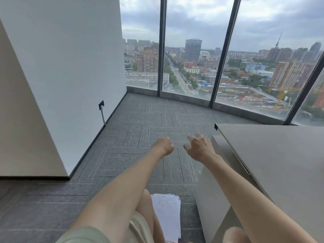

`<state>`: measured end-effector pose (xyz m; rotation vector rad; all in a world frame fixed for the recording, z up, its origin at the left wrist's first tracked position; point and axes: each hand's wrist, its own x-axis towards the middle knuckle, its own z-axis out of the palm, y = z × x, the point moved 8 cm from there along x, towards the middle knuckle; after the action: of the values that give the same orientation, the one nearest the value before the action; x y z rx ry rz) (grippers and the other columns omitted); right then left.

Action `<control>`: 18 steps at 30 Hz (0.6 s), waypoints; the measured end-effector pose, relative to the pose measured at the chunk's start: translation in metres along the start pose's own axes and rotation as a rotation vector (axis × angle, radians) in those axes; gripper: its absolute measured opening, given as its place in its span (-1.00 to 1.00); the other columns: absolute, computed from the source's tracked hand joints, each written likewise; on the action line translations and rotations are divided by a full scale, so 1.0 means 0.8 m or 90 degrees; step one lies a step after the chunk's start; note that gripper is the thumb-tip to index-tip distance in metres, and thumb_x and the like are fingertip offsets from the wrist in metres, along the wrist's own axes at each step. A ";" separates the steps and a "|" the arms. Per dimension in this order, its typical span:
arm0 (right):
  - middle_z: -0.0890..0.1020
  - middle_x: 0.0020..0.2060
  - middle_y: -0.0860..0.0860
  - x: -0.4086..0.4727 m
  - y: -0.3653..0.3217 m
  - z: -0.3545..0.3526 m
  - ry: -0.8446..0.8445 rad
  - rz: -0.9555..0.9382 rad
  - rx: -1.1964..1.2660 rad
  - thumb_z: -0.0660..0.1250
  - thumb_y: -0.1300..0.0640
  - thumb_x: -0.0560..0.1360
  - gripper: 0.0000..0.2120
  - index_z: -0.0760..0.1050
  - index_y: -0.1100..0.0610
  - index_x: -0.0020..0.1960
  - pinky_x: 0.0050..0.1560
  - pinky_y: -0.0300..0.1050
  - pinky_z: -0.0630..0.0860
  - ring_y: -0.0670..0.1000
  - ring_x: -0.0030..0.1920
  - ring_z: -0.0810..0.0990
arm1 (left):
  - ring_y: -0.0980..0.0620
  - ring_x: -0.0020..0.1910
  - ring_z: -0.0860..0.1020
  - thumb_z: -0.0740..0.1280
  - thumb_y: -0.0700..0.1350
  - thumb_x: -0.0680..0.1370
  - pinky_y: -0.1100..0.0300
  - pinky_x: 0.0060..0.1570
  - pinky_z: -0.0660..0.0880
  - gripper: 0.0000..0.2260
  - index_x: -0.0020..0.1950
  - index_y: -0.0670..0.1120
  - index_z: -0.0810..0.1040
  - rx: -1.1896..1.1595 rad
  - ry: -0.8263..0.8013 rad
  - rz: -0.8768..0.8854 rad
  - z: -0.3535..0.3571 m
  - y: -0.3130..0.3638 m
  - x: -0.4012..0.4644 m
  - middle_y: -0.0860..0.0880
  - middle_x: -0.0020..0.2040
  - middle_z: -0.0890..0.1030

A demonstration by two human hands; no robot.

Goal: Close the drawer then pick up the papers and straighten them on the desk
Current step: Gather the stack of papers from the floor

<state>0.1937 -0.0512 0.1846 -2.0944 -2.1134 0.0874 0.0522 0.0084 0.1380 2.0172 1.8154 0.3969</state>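
Observation:
Both my arms reach forward over the grey carpet. My left hand (164, 146) is curled into a loose fist and holds nothing. My right hand (199, 147) has its fingers spread and holds nothing, just left of the desk's corner. The grey desk (280, 155) fills the right side; a dark slot (241, 162) shows in its front edge, and I cannot tell whether a drawer there is shut. A stack of white papers (167, 213) lies on the floor low in the view, between my legs and the desk's side panel (212, 199), partly hidden by my knee.
A white wall (70, 67) stands on the left with a black socket and a cable (102, 109). Floor-to-ceiling windows (192, 50) with dark frames curve around the far side. Grey carpet tiles (140, 123) lie between wall, windows and desk.

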 end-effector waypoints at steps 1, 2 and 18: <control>0.52 0.27 0.20 -0.004 -0.009 0.002 -0.005 -0.005 0.001 0.20 -0.09 0.59 -0.55 0.44 0.13 0.38 0.26 0.13 0.42 0.20 0.27 0.51 | -0.17 0.09 0.56 0.18 -0.04 0.55 0.07 -0.02 0.46 -0.74 0.12 -0.17 0.50 0.004 0.005 -0.006 -0.007 -0.014 -0.006 -0.18 0.12 0.59; 0.52 0.26 0.20 -0.009 -0.016 0.004 -0.013 -0.008 0.007 0.19 -0.10 0.60 -0.54 0.43 0.13 0.39 0.24 0.12 0.43 0.20 0.26 0.51 | -0.15 0.08 0.56 0.19 -0.05 0.55 0.08 -0.04 0.45 -0.74 0.13 -0.16 0.50 0.007 0.008 -0.013 -0.012 -0.027 -0.013 -0.17 0.12 0.59; 0.48 0.37 0.23 0.087 -0.029 0.217 -0.223 -0.011 0.095 0.19 -0.07 0.60 -0.49 0.34 0.16 0.47 0.32 0.12 0.42 0.22 0.39 0.43 | -0.12 -0.01 0.49 0.21 -0.08 0.52 0.12 -0.10 0.39 -0.71 0.17 -0.20 0.44 -0.074 -0.104 -0.229 0.132 -0.228 0.029 -0.18 0.15 0.55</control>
<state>0.1431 0.0308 0.0227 -2.0957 -2.2256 0.6324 -0.0564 0.0355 -0.0417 1.5552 1.9492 0.2170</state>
